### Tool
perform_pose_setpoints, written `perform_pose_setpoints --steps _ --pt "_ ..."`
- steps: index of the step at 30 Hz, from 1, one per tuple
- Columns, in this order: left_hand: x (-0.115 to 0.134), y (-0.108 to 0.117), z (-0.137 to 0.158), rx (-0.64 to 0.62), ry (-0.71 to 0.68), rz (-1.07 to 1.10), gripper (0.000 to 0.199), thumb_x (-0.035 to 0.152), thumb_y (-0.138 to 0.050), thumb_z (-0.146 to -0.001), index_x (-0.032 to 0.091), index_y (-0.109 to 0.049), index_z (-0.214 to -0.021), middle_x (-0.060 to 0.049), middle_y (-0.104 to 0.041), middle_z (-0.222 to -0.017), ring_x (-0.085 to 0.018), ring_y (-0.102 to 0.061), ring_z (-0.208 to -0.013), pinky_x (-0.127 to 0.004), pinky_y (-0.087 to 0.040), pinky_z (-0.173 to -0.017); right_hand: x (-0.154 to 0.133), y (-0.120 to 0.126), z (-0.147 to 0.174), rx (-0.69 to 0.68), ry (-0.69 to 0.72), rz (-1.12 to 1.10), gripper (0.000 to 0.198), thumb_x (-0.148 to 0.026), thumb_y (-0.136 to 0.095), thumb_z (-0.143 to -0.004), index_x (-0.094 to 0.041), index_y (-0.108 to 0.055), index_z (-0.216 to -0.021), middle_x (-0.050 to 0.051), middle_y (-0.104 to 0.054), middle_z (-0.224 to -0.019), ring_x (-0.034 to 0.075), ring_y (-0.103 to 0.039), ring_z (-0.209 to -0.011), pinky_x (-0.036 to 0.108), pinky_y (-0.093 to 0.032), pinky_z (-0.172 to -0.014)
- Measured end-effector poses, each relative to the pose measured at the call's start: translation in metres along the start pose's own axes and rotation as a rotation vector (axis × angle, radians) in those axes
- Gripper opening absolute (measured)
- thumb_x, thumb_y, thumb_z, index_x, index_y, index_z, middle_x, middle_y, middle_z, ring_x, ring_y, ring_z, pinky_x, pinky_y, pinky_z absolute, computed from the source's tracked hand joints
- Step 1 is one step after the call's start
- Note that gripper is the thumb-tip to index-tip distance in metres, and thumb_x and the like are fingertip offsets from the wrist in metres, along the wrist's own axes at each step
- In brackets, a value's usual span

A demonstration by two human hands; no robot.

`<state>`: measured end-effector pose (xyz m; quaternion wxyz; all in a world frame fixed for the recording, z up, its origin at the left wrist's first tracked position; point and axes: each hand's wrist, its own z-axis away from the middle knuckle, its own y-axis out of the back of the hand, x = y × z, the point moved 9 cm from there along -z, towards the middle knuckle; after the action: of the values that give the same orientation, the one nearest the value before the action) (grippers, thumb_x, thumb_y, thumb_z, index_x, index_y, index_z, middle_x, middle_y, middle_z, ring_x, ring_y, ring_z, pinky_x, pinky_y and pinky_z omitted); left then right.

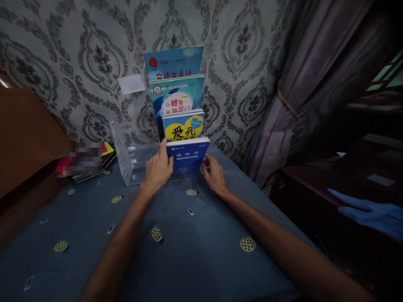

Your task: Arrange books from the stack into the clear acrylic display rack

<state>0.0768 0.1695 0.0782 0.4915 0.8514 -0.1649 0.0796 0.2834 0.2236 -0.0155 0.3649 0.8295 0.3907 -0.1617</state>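
Note:
A dark blue book (188,154) with white characters and "2022" on its cover stands upright at the front of a clear acrylic stepped rack (121,157). My left hand (159,165) is closed on its left edge, fingers at the top corner and thumb in front. At the lower right edge, my right hand (214,172) is curled against the book, some fingertips hidden. Behind rise a yellow-and-blue book (183,123), a teal picture book (178,93) and a taller light-blue book (173,61), each partly covered by the one in front.
A stack of books (85,161), partly blurred out, lies left of the rack. Patterned wallpaper (245,37) with a white plate (131,84) backs the cloth-covered table (141,260). To the right are a tied curtain (283,92), a dark cabinet (302,197) and a blue glove (371,212).

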Motion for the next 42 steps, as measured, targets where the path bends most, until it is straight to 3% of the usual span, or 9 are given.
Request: perform_pose_setpoints --steps 4,7,10,15,18,23,28,33,42 --pt "-0.001 0.001 0.002 -0.018 0.0 0.022 0.071 0.024 -0.05 -0.097 0.016 -0.016 -0.158 -0.017 -0.068 -0.123 -0.031 -0.069 -0.1 -0.045 -0.056 -0.086 0.006 0.0 0.001 0.018 -0.07 -0.051 0.043 -0.031 -0.044 -0.091 -0.016 -0.048 -0.13 0.012 -0.069 -0.099 0.025 -0.064 -0.078 0.043 -0.054 -0.077" --pt "-0.009 0.006 0.007 -0.013 -0.003 0.029 0.072 0.024 -0.053 -0.095 0.017 -0.017 -0.158 -0.017 -0.064 -0.132 -0.03 -0.069 -0.103 -0.042 -0.055 -0.087 0.012 0.003 0.004 0.023 -0.158 -0.07 0.035 -0.037 -0.046 -0.086 -0.017 -0.049 -0.115 0.012 -0.068 -0.094 0.025 -0.065 -0.079 0.042 -0.053 -0.075" --pt "-0.032 0.019 0.013 0.007 0.005 0.013 0.067 0.023 -0.053 -0.095 0.019 -0.024 -0.156 -0.013 -0.065 -0.13 -0.024 -0.069 -0.102 -0.035 -0.054 -0.087 0.018 0.0 0.009 -0.041 -0.24 -0.079 0.026 -0.045 -0.047 -0.083 -0.022 -0.05 -0.096 0.009 -0.067 -0.085 0.025 -0.064 -0.076 0.04 -0.052 -0.072" --pt "-0.118 0.062 0.023 0.183 0.16 -0.098 0.04 0.02 -0.044 -0.099 0.019 -0.049 -0.139 -0.007 -0.072 -0.111 -0.02 -0.071 -0.093 -0.029 -0.051 -0.084 0.023 -0.008 0.012 -0.14 -0.313 -0.052 0.027 -0.053 -0.051 -0.076 -0.026 -0.052 -0.081 0.006 -0.067 -0.075 0.026 -0.063 -0.069 0.039 -0.048 -0.065" --pt "-0.183 0.084 0.026 0.259 0.296 -0.227 0.033 0.02 -0.04 -0.1 0.017 -0.055 -0.13 -0.009 -0.072 -0.112 -0.022 -0.068 -0.103 -0.03 -0.05 -0.089 0.018 -0.01 0.01 -0.187 -0.341 -0.057 0.024 -0.05 -0.051 -0.073 -0.027 -0.053 -0.076 0.008 -0.067 -0.072 0.027 -0.062 -0.066 0.04 -0.048 -0.063" --pt "-0.274 0.085 0.02 0.096 0.45 -0.488 0.044 0.025 -0.052 -0.095 0.009 -0.05 -0.136 -0.022 -0.055 -0.142 -0.033 -0.048 -0.136 -0.046 -0.038 -0.111 0.012 -0.008 0.009 -0.211 -0.421 -0.044 0.027 -0.052 -0.05 -0.066 -0.026 -0.056 -0.073 0.012 -0.069 -0.073 0.031 -0.063 -0.067 0.044 -0.048 -0.066" --pt "-0.33 0.079 0.008 -0.042 0.476 -0.521 0.072 0.033 -0.064 -0.09 0.006 -0.036 -0.15 -0.027 -0.033 -0.16 -0.038 -0.023 -0.152 -0.061 -0.019 -0.12 0.016 -0.009 0.009 -0.18 -0.459 -0.051 0.032 -0.058 -0.052 -0.062 -0.028 -0.057 -0.073 0.012 -0.072 -0.073 0.033 -0.064 -0.065 0.047 -0.047 -0.066" --pt "-0.363 0.072 0.002 -0.2 0.504 -0.557 0.082 0.048 -0.062 -0.092 0.009 -0.028 -0.155 -0.024 -0.033 -0.161 -0.039 -0.02 -0.153 -0.065 -0.023 -0.117 0.02 -0.011 0.01 -0.182 -0.475 -0.071 0.032 -0.057 -0.054 -0.061 -0.028 -0.058 -0.074 0.015 -0.074 -0.08 0.035 -0.067 -0.073 0.048 -0.049 -0.069" --pt "-0.375 0.074 -0.008 -0.216 0.426 -0.638 0.054 0.048 -0.052 -0.098 0.017 -0.049 -0.142 -0.021 -0.052 -0.147 -0.037 -0.048 -0.136 -0.052 -0.042 -0.108 0.013 -0.014 0.012 -0.272 -0.547 -0.056 0.052 -0.065 -0.048 -0.057 -0.025 -0.06 -0.088 0.015 -0.075 -0.095 0.04 -0.07 -0.094 0.05 -0.051 -0.083"
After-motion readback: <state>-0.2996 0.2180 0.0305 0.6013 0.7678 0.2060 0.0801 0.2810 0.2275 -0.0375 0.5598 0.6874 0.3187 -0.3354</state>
